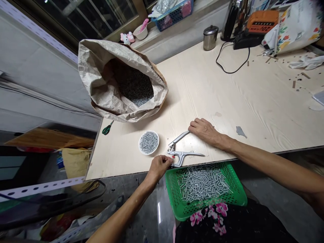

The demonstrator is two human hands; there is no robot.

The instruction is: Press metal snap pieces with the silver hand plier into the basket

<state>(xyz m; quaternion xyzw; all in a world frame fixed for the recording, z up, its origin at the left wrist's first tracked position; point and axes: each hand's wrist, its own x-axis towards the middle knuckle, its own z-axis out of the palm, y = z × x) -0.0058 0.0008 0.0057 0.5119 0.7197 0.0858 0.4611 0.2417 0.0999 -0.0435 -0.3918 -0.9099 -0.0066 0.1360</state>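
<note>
At the table's front edge lie silver-grey hand pliers [181, 154] with a spring and a small red part, their two handles spread wide. My right hand [204, 131] is closed around the end of the upper handle. My left hand [160, 166] is at the jaw end, thumb and fingers pinched together; whatever is between them is too small to make out. Left of the pliers stands a round white bowl [149, 143] full of small shiny metal pieces. A green basket [174, 204] below the table edge holds many short, screw-like metal pieces.
A large woven sack [97, 79] with dark metal pieces inside stands open at the back left. Green-handled scissors [106, 129] lie by the left edge. Farther back are a steel canister [210, 37], a black cable [234, 72] and an orange battery pack [262, 23].
</note>
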